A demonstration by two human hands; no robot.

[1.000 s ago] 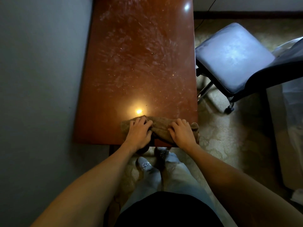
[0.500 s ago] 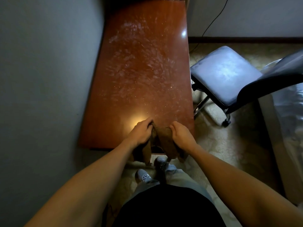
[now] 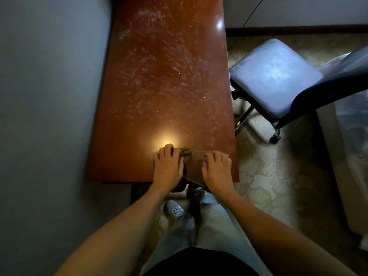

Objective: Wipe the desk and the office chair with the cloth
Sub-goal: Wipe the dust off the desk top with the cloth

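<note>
A long reddish-brown desk (image 3: 159, 76) runs away from me, its top streaked with pale dust and smears. At its near edge lies a bunched brown cloth (image 3: 192, 163), one end drooping over the edge. My left hand (image 3: 168, 166) presses on the cloth's left part and my right hand (image 3: 217, 170) on its right part, both with the fingers spread fairly flat. The office chair (image 3: 274, 74), with a blue-grey dusty seat and a dark backrest, stands right of the desk.
A grey wall (image 3: 49, 116) borders the desk's left side. Patterned carpet (image 3: 268, 176) covers the floor on the right. A cable (image 3: 247, 18) hangs down the far wall. A pale piece of furniture (image 3: 346, 156) stands at the right edge. My legs and shoes (image 3: 175, 209) are below the desk's edge.
Half a second ago both hands held the cloth bunched and hanging off the near edge. Now the cloth lies back on the desk top with both hands flat on it.
</note>
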